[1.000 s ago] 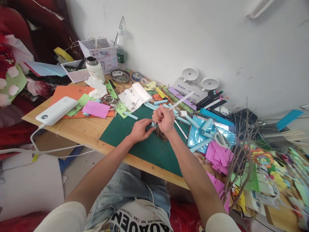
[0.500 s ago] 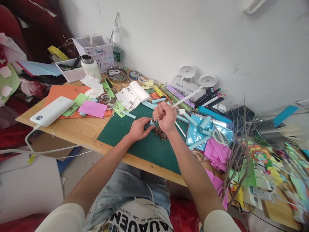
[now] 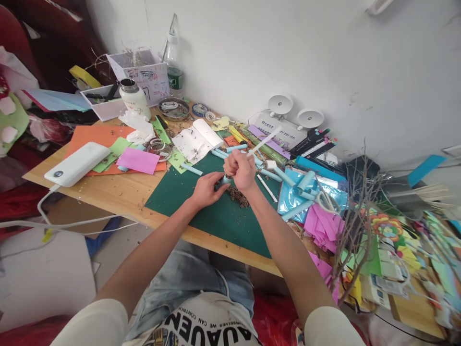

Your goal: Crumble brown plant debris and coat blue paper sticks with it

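Above the green cutting mat [image 3: 173, 192], my left hand [image 3: 207, 191] is closed around a short light-blue paper tube [image 3: 225, 180]. My right hand [image 3: 242, 169] makes a fist on a thin white stick [image 3: 264, 140], whose one end sticks out toward the upper right. The fist sits directly over the tube's mouth and hides most of it, along with the stick's lower end. Partly behind my right wrist, a heap of brown dried crumbs [image 3: 237, 197] lies on the mat.
More blue paper tubes [image 3: 297, 210] lie to the right, near scissors [image 3: 327, 203] and pink paper [image 3: 324, 228]. Dry twigs [image 3: 360, 230] rise at the right edge. Leftward are a white power bank [image 3: 77, 164] with its cable, a pink sheet [image 3: 138, 161] and an uncapped white bottle [image 3: 135, 100].
My right hand has shifted slightly left with the white stick, closer over the tube, covering the brown filling that showed in its mouth. My left hand keeps hold of the tube.
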A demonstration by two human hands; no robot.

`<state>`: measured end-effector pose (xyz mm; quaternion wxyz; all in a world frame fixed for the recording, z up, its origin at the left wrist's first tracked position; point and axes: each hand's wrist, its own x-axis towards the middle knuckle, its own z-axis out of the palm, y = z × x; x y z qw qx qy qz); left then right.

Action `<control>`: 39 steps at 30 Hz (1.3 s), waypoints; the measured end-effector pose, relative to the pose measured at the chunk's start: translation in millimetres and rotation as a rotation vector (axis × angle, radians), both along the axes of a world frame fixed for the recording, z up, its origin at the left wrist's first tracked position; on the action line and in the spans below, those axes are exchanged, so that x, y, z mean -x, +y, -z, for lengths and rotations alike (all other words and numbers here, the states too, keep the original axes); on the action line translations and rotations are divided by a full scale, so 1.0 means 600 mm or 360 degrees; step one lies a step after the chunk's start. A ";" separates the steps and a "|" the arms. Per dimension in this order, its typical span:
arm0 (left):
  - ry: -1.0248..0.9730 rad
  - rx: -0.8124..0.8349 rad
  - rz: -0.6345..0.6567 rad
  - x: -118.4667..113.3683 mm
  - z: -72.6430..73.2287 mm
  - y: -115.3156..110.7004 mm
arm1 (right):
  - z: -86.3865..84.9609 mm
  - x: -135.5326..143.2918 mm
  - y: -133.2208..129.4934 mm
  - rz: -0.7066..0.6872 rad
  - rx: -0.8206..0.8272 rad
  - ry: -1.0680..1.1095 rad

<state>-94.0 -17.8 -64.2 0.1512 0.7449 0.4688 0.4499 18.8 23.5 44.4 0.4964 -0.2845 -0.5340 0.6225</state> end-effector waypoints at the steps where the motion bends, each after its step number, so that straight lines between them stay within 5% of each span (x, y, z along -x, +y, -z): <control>1: 0.0010 0.0006 -0.0004 0.000 0.000 0.000 | 0.000 0.001 -0.001 -0.0004 0.0007 -0.0007; 39: 0.0040 0.0016 -0.0002 0.001 0.000 -0.001 | 0.010 0.003 0.009 -0.0112 0.0035 -0.0034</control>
